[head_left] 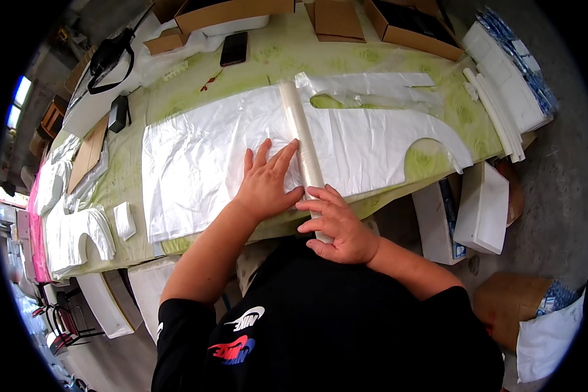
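A thin white plastic sheet [196, 157] with curved cut-outs, shaped like an apron, lies spread on the table. Across its middle runs a long pale roll [300, 130], slanting from the far side to the near edge. My left hand [266, 179] is open, laid on the sheet just left of the roll, with a fingertip at the roll's side. Over the roll's near end, my right hand [340, 225] rests with fingers spread, reaching across it from the right. Its thumb is close to the roll's end.
A green patterned cover [268, 55] is on the table. A phone [234, 49] and cardboard boxes [411, 29] sit at the far side. Folded white plastic sheets [81, 238] lie at left; white rolls [496, 117] at right. White foam boxes [482, 209] stand below the right edge.
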The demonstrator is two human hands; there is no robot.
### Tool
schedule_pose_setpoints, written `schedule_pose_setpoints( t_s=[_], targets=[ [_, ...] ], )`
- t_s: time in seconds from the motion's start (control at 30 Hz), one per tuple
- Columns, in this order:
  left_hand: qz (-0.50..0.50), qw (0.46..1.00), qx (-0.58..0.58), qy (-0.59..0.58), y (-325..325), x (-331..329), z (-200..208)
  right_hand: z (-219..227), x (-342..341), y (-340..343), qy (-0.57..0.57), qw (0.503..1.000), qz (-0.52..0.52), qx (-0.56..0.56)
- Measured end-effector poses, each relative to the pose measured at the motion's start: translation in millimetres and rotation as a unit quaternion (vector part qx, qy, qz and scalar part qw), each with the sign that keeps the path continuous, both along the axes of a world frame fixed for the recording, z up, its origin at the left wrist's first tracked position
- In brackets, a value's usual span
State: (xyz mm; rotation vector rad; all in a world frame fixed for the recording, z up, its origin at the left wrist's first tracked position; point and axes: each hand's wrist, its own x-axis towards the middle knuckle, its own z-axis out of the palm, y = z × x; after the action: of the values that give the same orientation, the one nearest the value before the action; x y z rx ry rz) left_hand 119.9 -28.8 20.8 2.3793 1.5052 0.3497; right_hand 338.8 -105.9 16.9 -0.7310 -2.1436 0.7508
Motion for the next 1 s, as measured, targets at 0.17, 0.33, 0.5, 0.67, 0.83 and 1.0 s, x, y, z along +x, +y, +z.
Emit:
schedule_pose_setpoints(
  t_s=[0.17,0.33,0.5,0.67,0.83,1.0],
  targets=[
    [-0.024,0.993,0.043,-0.110,10.5,-10.1,-1.9,9.5,-4.4,6.6,-0.022,0.999,0.037,0.005],
    [-0.078,0.981,0.111,-0.141,20.8,-14.6,-8.7,13.5,-9.3,22.0,0.036,0.999,0.000,0.026],
    [-0.034,0.980,0.104,-0.168,-0.5,-12.8,5.3,-3.5,-13.7,64.3,-0.034,0.974,-0.195,0.107],
    [0.019,0.982,0.061,-0.177,-24.1,-43.1,-11.1,-17.8,-40.3,131.4,-0.178,0.935,-0.276,0.135],
    [0.024,0.980,0.069,-0.183,-27.5,-48.9,-10.6,-4.1,-75.0,200.6,-0.367,0.882,-0.295,0.003],
    [0.036,0.981,0.047,-0.185,-27.9,-46.9,-4.0,-10.3,-97.9,213.1,-0.277,0.929,-0.241,0.039]
  ],
)
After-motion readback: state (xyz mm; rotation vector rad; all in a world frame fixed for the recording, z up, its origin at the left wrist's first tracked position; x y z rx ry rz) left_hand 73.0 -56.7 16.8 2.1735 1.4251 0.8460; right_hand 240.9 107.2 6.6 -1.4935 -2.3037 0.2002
